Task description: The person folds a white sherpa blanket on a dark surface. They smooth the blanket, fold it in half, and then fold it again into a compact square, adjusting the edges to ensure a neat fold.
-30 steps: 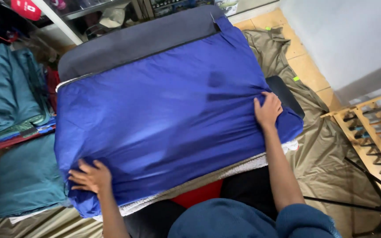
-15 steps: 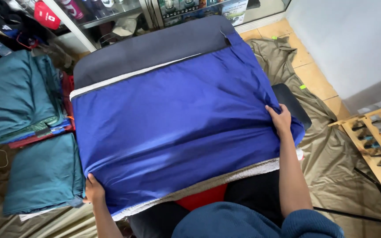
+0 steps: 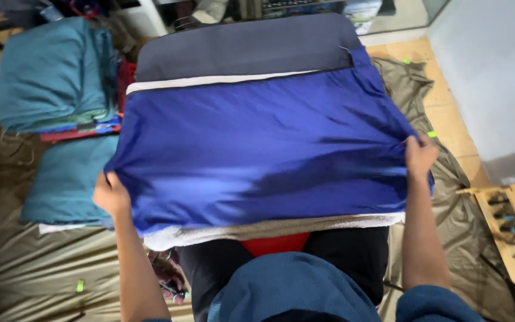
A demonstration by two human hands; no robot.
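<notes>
A blue fabric cover [image 3: 257, 143] is stretched over a thick cushion that rests on my lap. The cushion shows a dark grey part [image 3: 239, 48] at the far end and a white fleecy edge [image 3: 269, 229] near me. My left hand [image 3: 111, 194] grips the cover's near left corner. At the right side my right hand [image 3: 419, 156] pinches the cover's edge, and the cloth puckers there.
Teal cushions [image 3: 55, 71] are stacked at the left, another teal one [image 3: 70, 182] below them. Olive cloth [image 3: 43, 268] covers the floor around me. A wooden rack [image 3: 508, 220] stands at the right, beside a pale wall [image 3: 496, 65].
Both hands went from pressing flat on the cover to gripping its edges. The cover now sits higher up the cushion, leaving less grey showing. The view has shifted.
</notes>
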